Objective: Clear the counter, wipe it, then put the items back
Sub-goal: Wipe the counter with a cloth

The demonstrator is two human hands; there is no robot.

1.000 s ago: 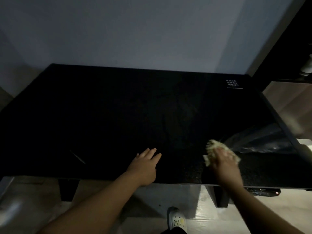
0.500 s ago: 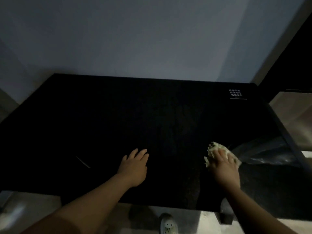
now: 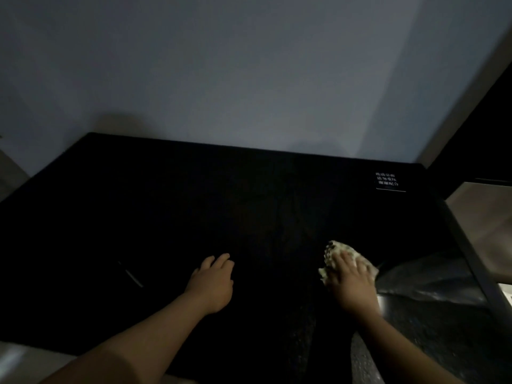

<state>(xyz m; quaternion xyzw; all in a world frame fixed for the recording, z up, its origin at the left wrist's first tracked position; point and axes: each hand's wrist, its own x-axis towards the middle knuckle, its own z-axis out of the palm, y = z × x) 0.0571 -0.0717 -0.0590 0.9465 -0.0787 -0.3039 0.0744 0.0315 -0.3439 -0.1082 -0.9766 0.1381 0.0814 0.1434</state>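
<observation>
The wide black matte counter point(image 3: 194, 217) ran back to a plain grey wall point(image 3: 221, 79), and a small white printed label point(image 3: 388, 180) sat on its far right corner. The crumpled pale cloth with dark speckles point(image 3: 336, 249) lay on the counter well nearer than that label and a little to its left. Its visible part was a bunched wad whose long axis slanted from a far-left tip toward the near right. The rest was hidden under the palm, so its full outline could not be told.

The right hand point(image 3: 353, 284) lay flat on top of the cloth, its fingers stretched forward and slightly spread. They pressed down on it rather than curling round it. The left hand point(image 3: 212, 284) rested palm down on the bare counter, far to the left of the label and nearer. Its fingers were relaxed, pointed away from the person and held nothing.

A wet, shiny patch point(image 3: 432, 284) gleamed on the counter straight nearer than the label, just right of the cloth. A thin pale streak point(image 3: 133, 277) showed far to the label's left.
</observation>
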